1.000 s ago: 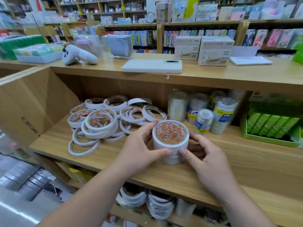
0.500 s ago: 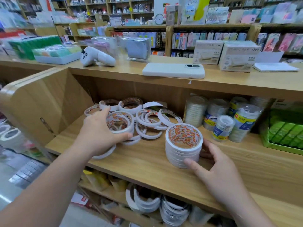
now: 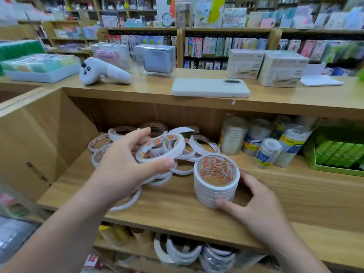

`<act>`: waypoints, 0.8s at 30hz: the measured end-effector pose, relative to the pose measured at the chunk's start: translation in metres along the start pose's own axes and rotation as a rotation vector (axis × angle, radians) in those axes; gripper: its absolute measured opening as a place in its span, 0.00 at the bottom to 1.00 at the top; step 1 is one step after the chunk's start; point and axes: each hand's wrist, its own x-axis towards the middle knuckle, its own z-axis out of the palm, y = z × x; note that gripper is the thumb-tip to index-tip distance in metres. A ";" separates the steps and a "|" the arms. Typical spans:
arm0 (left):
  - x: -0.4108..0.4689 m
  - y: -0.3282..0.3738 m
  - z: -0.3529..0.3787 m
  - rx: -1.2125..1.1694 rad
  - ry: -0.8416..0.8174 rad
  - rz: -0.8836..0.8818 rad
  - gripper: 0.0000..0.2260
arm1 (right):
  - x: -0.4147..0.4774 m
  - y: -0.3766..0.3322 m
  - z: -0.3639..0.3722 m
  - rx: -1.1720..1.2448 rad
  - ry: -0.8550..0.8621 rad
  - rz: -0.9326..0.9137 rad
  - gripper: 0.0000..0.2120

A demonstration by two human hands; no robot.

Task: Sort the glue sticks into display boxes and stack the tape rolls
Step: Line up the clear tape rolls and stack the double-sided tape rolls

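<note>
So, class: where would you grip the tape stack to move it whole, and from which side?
Take the stack low on its side wall, opposite sides, coming from the front. It's separate rolls piled upright, so a high grip would likely lift only the top ones.

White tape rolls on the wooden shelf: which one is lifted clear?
The thin white orange-printed roll gripped by the left hand, tilted above the loose pile; the others lie on the shelf or in the stack the right hand holds.
</note>
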 end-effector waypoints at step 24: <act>0.015 0.003 0.076 0.090 -0.269 0.220 0.53 | -0.005 0.003 -0.004 0.326 0.042 -0.077 0.44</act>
